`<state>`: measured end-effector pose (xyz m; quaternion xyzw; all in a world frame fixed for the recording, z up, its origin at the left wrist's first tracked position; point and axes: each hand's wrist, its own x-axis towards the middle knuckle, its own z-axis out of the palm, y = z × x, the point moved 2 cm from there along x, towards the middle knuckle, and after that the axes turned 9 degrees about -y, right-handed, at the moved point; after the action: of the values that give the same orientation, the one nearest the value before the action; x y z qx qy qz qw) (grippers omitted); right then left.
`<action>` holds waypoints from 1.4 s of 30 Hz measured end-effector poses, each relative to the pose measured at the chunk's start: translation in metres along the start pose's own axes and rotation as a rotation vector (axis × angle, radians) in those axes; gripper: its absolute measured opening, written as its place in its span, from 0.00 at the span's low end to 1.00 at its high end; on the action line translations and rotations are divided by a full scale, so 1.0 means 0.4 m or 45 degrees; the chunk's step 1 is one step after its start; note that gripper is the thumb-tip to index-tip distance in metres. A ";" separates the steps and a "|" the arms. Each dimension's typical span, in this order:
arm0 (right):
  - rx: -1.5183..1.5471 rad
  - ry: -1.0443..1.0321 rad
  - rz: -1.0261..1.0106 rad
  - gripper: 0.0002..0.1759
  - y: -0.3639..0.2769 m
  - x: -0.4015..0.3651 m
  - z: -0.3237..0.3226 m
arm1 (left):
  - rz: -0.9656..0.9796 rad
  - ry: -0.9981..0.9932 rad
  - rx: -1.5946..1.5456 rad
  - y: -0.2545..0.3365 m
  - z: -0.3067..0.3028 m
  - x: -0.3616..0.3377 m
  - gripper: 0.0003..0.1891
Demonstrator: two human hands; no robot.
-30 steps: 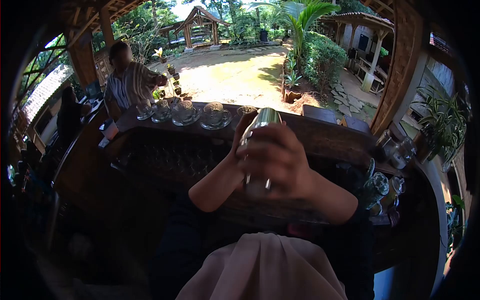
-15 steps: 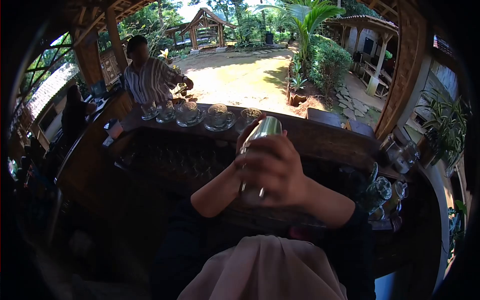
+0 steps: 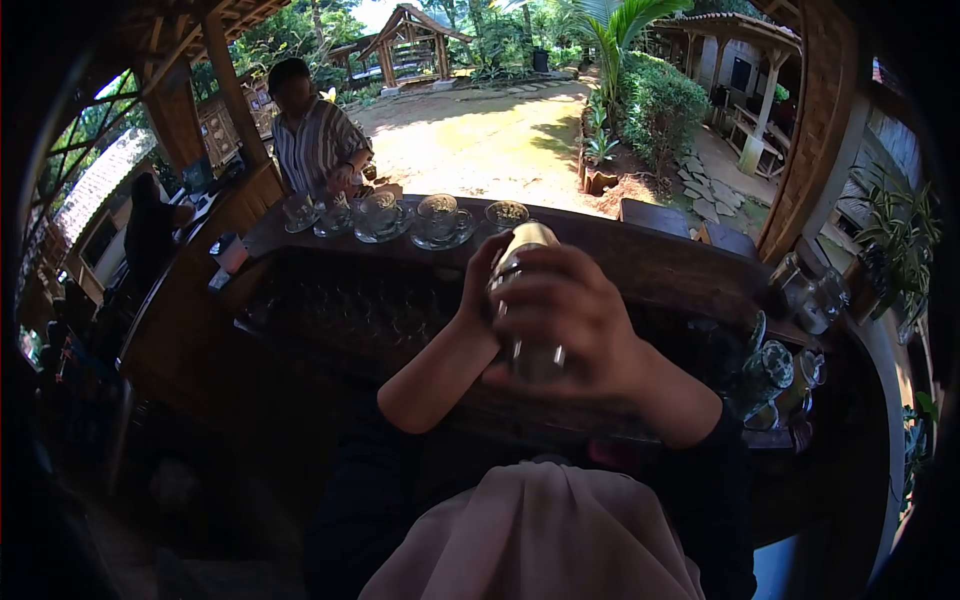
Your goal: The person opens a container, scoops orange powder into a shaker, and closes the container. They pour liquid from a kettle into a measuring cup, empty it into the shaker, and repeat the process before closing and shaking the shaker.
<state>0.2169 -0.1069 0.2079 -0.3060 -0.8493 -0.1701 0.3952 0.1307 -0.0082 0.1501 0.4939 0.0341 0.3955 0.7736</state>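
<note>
A shiny metal cocktail shaker (image 3: 534,236) is clasped between both my hands in front of my chest, its top pointing away from me. My left hand (image 3: 483,278) wraps its left side. My right hand (image 3: 572,318) curls over the right side, smeared by motion. The shaker's lower end shows below the right fingers; much of its body is hidden. Just beyond my hands, a glass cup with pale brown contents (image 3: 507,214) stands on the counter. Another such glass cup (image 3: 438,215) sits on a glass saucer to its left.
More glass cups (image 3: 381,218) line the dark wooden counter (image 3: 640,255). Many upturned glasses (image 3: 350,315) fill a shelf beneath it. Glass jars (image 3: 808,295) and pitchers (image 3: 768,370) stand at the right. A person in a striped shirt (image 3: 312,155) stands across the counter.
The shaker and both my hands have shifted slightly, the shaker's top tilting a little left. The person across the counter has drawn an arm in and moved closer to the cups.
</note>
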 end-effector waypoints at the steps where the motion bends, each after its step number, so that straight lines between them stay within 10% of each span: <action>1: -0.168 -0.091 -0.334 0.13 -0.106 0.016 -0.028 | -0.408 -0.470 -0.938 0.024 -0.023 0.031 0.25; 3: -0.436 -0.009 -0.900 0.10 -0.226 -0.001 -0.035 | 0.760 -1.095 -0.582 0.075 0.071 0.023 0.25; 4: -0.509 0.110 -1.131 0.10 -0.230 -0.003 -0.039 | 0.764 -1.101 -0.582 0.072 0.078 0.031 0.25; 6: -0.341 0.083 -0.907 0.11 -0.184 0.006 -0.054 | 0.609 -1.095 -0.778 0.059 0.079 0.032 0.24; 7: -0.168 0.055 -0.675 0.13 -0.147 0.012 -0.058 | 0.321 -0.736 -0.838 0.047 0.058 0.041 0.22; 9: -0.182 -0.047 -0.268 0.17 0.013 0.014 -0.014 | -0.482 -0.883 -1.495 -0.084 -0.043 0.101 0.19; 10: 0.073 -0.001 0.226 0.19 0.091 -0.018 0.032 | -0.488 -0.889 -1.494 -0.148 -0.074 0.113 0.19; 12: 0.319 0.061 0.706 0.21 0.126 -0.043 0.054 | -0.565 0.052 -0.957 -0.258 -0.126 0.130 0.19; 15: -0.158 0.046 -0.197 0.16 -0.066 -0.018 0.008 | 0.052 -0.130 -0.310 -0.082 0.003 -0.003 0.18; 17: -0.383 0.117 -0.825 0.09 -0.205 -0.039 -0.011 | 0.202 -0.778 -0.846 0.043 0.062 -0.001 0.19; 19: -0.436 0.231 -1.095 0.08 -0.227 -0.048 -0.015 | 0.735 -1.541 -0.341 0.114 0.071 0.006 0.22; 23: -0.089 0.083 -0.520 0.12 -0.067 -0.018 -0.007 | 0.283 -0.892 -0.713 -0.057 -0.071 0.067 0.18; 26: 0.429 0.289 0.616 0.20 0.142 -0.076 0.099 | 0.170 -0.485 -1.161 -0.245 -0.183 0.129 0.18; 27: 0.426 0.288 0.605 0.20 0.128 -0.065 0.085 | 0.014 -0.273 -0.986 -0.223 -0.135 0.107 0.20; 29: 0.143 0.214 0.264 0.15 0.045 -0.020 0.018 | -0.127 -0.082 -0.800 -0.133 -0.076 0.093 0.22; 31: -0.099 0.069 -0.268 0.10 -0.128 0.001 -0.027 | -0.420 -0.577 -0.978 -0.032 -0.038 0.036 0.23; 33: -0.305 0.045 -0.817 0.06 -0.250 -0.027 -0.042 | 0.584 -1.165 -0.849 0.040 0.081 -0.001 0.28; 35: -0.343 0.117 -1.023 0.06 -0.250 -0.049 -0.023 | 0.718 -1.515 -0.560 0.074 0.071 -0.001 0.34; 37: -0.184 0.106 -0.753 0.07 -0.180 -0.020 -0.039 | 0.328 -0.931 -0.955 0.018 0.015 -0.002 0.33; 39: -0.094 -0.008 -0.290 0.14 -0.016 -0.016 0.010 | -0.544 -1.128 -1.685 -0.041 -0.010 0.021 0.28; 42: 0.484 0.256 0.745 0.23 0.128 -0.072 0.089 | -0.299 -0.584 -1.526 -0.212 -0.041 0.035 0.27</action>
<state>0.2446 -0.0602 0.1656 -0.4390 -0.6990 0.0818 0.5585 0.1820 -0.0038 0.0795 0.0419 -0.3047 0.1434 0.9407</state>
